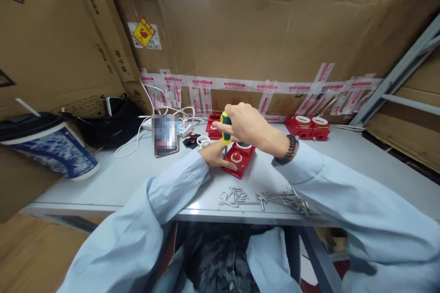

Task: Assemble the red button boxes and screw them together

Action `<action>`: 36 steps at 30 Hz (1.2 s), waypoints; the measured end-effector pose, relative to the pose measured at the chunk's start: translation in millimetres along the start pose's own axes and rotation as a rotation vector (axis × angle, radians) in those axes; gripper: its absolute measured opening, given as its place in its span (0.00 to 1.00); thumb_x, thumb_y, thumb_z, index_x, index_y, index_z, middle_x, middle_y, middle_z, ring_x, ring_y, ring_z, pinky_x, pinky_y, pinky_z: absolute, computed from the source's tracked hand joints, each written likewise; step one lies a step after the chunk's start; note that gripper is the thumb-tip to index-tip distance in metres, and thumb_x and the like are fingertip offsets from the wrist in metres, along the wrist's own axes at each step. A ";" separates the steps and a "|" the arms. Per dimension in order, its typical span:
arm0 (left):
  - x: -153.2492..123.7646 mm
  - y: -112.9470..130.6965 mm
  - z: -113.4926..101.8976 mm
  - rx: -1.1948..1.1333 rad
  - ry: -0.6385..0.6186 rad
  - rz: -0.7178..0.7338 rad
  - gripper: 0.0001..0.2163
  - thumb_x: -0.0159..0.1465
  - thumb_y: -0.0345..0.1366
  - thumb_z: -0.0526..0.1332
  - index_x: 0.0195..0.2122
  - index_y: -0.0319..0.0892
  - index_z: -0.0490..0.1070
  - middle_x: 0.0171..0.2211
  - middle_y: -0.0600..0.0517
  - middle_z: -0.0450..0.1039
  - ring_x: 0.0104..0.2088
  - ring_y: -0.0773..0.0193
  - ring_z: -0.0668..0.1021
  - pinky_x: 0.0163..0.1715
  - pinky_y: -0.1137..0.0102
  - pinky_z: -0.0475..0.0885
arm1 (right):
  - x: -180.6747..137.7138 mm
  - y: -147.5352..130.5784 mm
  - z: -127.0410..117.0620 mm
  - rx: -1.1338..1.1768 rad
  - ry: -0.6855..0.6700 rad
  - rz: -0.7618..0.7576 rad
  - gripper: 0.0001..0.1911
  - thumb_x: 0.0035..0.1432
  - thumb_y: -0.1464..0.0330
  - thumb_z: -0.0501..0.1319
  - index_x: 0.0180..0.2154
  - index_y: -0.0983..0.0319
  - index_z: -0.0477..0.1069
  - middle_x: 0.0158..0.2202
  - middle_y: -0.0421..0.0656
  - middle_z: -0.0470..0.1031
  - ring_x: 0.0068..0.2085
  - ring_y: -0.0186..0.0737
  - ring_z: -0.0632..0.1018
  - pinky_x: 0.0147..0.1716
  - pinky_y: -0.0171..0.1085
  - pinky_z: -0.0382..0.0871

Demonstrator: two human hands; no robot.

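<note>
My right hand (245,121) is wrapped round the green-and-yellow handle of a screwdriver (226,133), which stands upright with its shaft pointing down. Beneath it a red plastic housing (239,167) lies on the table, with a red knob and a white ring on its top. My left hand (217,154) grips the left side of this housing, the thumb along its near face and the other fingers partly hidden. The screwdriver's tip is behind my left hand, so where it touches cannot be seen. Another red housing (213,132) sits just behind.
Loose screws (237,194) and a bundle of long metal rods (285,199) lie near the front edge. Two joined red housings (307,127) stand at back right. A phone (165,135), white cables, a black bag (110,123) and a large cup (58,149) occupy the left. Cardboard walls (233,32) surround the table.
</note>
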State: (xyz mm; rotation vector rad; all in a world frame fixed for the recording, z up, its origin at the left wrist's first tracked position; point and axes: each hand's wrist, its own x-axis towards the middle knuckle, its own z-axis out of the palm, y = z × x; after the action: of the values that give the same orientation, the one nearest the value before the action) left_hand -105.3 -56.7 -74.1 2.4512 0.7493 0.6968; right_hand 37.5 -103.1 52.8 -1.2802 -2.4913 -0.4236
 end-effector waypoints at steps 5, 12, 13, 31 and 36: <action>0.1 1.6 -0.9 0.010 0.005 -0.017 0.39 0.46 0.47 0.72 0.58 0.39 0.61 0.58 0.39 0.65 0.58 0.44 0.68 0.58 0.53 0.63 | -0.8 -0.5 4.4 -0.056 0.100 0.096 0.17 0.59 0.59 0.55 0.32 0.65 0.74 0.32 0.52 0.77 0.32 0.45 0.75 0.28 0.37 0.58; -0.3 -4.6 -0.7 -0.012 -0.007 0.002 0.35 0.47 0.48 0.71 0.55 0.40 0.66 0.55 0.42 0.69 0.57 0.46 0.70 0.57 0.55 0.65 | -15.2 23.2 -21.8 0.370 -0.239 -0.315 0.11 0.59 0.67 0.59 0.43 0.62 0.70 0.36 0.42 0.76 0.32 0.34 0.71 0.33 0.33 0.60; -0.7 -5.2 -0.6 -0.014 -0.015 -0.001 0.34 0.47 0.48 0.71 0.54 0.41 0.66 0.54 0.42 0.70 0.56 0.46 0.71 0.56 0.56 0.65 | -15.4 23.4 -22.4 0.352 -0.240 -0.324 0.08 0.59 0.67 0.60 0.40 0.63 0.71 0.34 0.42 0.76 0.31 0.34 0.71 0.33 0.33 0.59; -3.7 11.1 -0.3 0.039 -0.058 -0.087 0.40 0.50 0.50 0.69 0.60 0.41 0.56 0.60 0.39 0.62 0.60 0.44 0.66 0.60 0.52 0.60 | -7.9 15.3 10.1 0.296 0.159 0.087 0.15 0.57 0.58 0.57 0.28 0.63 0.69 0.24 0.40 0.72 0.24 0.32 0.66 0.24 0.33 0.54; 1.6 24.5 11.9 0.095 0.029 -0.146 0.45 0.47 0.53 0.69 0.61 0.41 0.52 0.59 0.37 0.61 0.59 0.40 0.65 0.58 0.46 0.60 | -37.3 9.2 -26.1 0.219 0.409 0.089 0.17 0.59 0.57 0.53 0.33 0.62 0.71 0.25 0.41 0.71 0.27 0.35 0.69 0.29 0.36 0.59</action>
State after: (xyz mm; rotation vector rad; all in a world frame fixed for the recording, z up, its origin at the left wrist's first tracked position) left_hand -88.2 -77.1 -68.6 2.4449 0.9820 0.6568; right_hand 69.3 -135.5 62.7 -1.0875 -2.0677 -0.3391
